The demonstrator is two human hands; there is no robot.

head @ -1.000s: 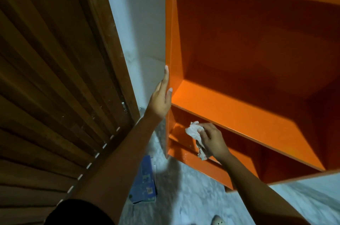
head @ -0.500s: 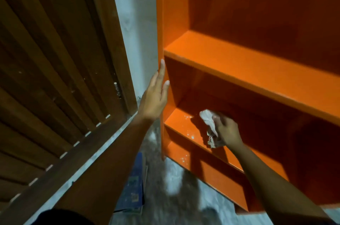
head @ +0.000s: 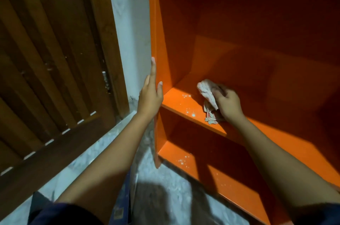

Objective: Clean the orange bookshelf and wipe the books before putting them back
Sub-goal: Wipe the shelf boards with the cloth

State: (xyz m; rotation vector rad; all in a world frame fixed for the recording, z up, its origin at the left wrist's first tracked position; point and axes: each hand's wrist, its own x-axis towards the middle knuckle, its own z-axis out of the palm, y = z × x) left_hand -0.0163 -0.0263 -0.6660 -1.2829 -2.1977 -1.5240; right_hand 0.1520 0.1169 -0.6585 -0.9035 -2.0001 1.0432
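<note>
Left hand (head: 150, 97): lay open and flat against the orange bookshelf's (head: 239, 44) left side panel, left of frame centre.
Right hand (head: 229, 105): closed around a crumpled pale cloth (head: 208, 102), pressing it on the middle shelf board (head: 184, 104).
Shelf board: speckled with white spots just left of the cloth.
Lower shelf (head: 195, 160): similarly speckled, lower centre.

Bookshelf (head: 230, 22) rt side cut off, book (head: 121, 212) mostly behind arm

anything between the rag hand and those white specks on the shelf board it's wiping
Nothing visible. The right hand presses the crumpled pale cloth on the orange shelf board; the white specks lie on bare board just left of it.
</note>
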